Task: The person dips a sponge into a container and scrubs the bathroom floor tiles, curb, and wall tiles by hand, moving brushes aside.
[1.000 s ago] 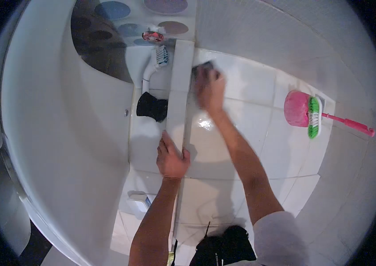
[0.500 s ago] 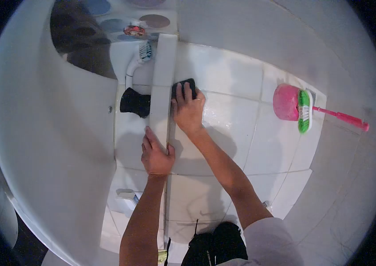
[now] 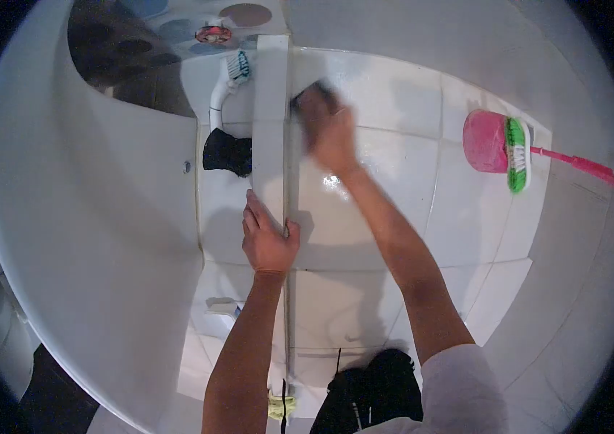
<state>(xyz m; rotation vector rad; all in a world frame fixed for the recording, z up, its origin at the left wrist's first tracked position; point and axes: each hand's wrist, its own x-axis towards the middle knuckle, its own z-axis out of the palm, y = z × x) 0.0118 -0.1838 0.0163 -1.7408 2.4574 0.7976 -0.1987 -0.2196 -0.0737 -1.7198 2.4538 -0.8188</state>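
Observation:
My right hand [image 3: 332, 141] is blurred by motion and presses a dark scrubbing sponge [image 3: 316, 92] against wet white floor tiles [image 3: 386, 163]. The sponge lies just right of a raised tiled ledge [image 3: 271, 94]. On that ledge rests my left hand [image 3: 271, 242], its fingers stretched forward and its thumb over the right edge; it holds nothing. Ahead of those fingers, left of the ledge, lies a black cloth-like piece [image 3: 227, 152]. Beside it a white-handled brush [image 3: 236, 69] has its bristles toward the far end.
At the right stand a pink scoop [image 3: 485, 141] with a long handle and a green-and-white scrub brush [image 3: 517, 154] against it. A large white curved basin [image 3: 97, 217] fills the left side. A yellowish cloth [image 3: 281, 405] lies near my legs.
My right hand has moved forward and slightly right with the sponge, away from the ledge's side. My left hand stays on the ledge. The whole view has shifted a little.

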